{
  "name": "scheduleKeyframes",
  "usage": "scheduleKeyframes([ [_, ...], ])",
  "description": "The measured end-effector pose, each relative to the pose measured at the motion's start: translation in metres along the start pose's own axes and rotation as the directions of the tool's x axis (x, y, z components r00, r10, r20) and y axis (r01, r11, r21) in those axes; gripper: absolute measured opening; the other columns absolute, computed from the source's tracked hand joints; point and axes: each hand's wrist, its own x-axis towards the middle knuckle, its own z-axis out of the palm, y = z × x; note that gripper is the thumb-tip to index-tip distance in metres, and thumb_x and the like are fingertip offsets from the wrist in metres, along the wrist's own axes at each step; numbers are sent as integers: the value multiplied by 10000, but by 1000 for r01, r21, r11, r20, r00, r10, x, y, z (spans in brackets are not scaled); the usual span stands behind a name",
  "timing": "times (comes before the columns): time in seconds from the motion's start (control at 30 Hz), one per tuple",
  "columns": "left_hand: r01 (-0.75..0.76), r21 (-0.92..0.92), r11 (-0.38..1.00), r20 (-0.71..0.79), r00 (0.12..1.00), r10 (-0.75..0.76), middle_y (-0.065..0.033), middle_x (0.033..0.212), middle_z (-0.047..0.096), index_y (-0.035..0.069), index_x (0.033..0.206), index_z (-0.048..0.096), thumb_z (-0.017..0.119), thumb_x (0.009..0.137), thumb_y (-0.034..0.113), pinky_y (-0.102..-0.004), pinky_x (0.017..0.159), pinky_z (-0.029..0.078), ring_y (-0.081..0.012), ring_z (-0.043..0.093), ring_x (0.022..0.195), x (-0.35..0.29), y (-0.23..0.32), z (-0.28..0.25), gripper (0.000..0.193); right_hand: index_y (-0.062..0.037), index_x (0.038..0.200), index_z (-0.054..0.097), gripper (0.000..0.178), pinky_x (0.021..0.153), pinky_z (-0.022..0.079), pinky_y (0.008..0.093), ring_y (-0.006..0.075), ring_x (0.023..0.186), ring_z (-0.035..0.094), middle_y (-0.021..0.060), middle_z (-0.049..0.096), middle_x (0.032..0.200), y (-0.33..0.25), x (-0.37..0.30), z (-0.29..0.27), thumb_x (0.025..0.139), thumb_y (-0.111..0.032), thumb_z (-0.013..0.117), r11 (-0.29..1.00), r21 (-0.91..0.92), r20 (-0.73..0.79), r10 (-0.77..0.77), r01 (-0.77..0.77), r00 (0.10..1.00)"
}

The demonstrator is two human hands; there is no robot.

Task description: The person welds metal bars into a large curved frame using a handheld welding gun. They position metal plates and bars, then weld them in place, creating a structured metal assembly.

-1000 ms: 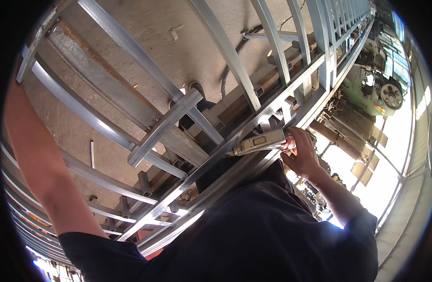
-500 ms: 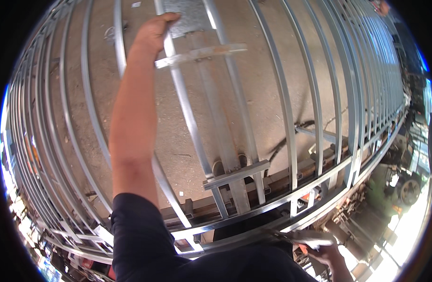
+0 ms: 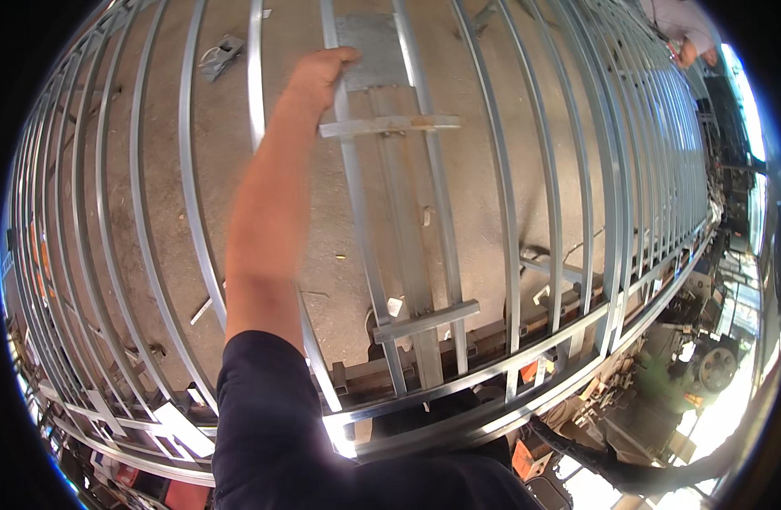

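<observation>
My left arm reaches far over a frame of parallel silver metal bars. My left hand (image 3: 320, 71) is closed round one metal bar (image 3: 346, 161), with its fingertips beside a grey sheet-metal plate (image 3: 377, 53). That plate spans the gap between this bar and its right neighbour. Just below the hand, a short crosspiece (image 3: 382, 127) lies across both bars. It belongs to a long flat strip (image 3: 403, 212) with a second crosspiece (image 3: 428, 321) at the near end. My right hand is out of view.
The frame's near rail (image 3: 475, 353) runs in front of me. A dark thick cable (image 3: 611, 463) curves at the lower right, near an orange-red object (image 3: 531, 457). Another person (image 3: 684, 30) is at the far right. A scrap of metal (image 3: 222, 58) lies on the floor.
My view has shifted, so the frame sits differently in it. The left hand keeps its place beside the plate. My right hand, which held a blurred metallic tool at the lower right, has left view.
</observation>
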Motion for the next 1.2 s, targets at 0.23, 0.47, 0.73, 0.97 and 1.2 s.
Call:
scheduleKeyframes([
  [0.23,-14,60,998,-5,1000,15,-114,1153,757,-45,1150,753,810,887,121,-320,985,493,-203,659,1077,12,-9,19,316,-17,1110,731,342,652,612,301,161,706,714,91,752,881,-104,153,92,914,-296,761,895,377,60,-282,240,957],
  [0.47,35,112,993,-87,996,-25,-208,1257,707,-40,1239,704,807,873,173,-443,936,557,-316,666,1141,-21,9,-4,436,29,1131,728,337,555,579,234,103,641,697,88,735,830,-84,278,233,950,-255,725,821,571,418,-323,32,849],
  [0.73,132,-34,991,-43,990,-134,-203,1113,741,-113,1168,668,729,926,93,-415,869,622,-290,735,1008,-37,20,6,323,71,1185,709,374,519,562,219,101,590,660,92,707,784,-64,295,255,954,-224,712,700,709,403,-300,-87,865],
  [0.97,108,-30,994,-88,990,-110,-112,982,761,-42,1103,687,709,957,77,-323,787,639,-212,747,848,-38,18,10,190,62,1193,711,369,503,594,312,147,597,679,94,705,787,-49,289,281,948,-212,718,586,795,383,-285,-157,878],
  [1.2,108,-21,994,-32,994,-109,-163,1102,735,-94,1189,666,646,1002,77,-362,850,626,-249,723,977,-29,15,0,254,46,1159,694,336,512,627,392,178,609,676,111,688,803,-39,287,298,936,-201,736,464,874,341,-376,-144,862],
])
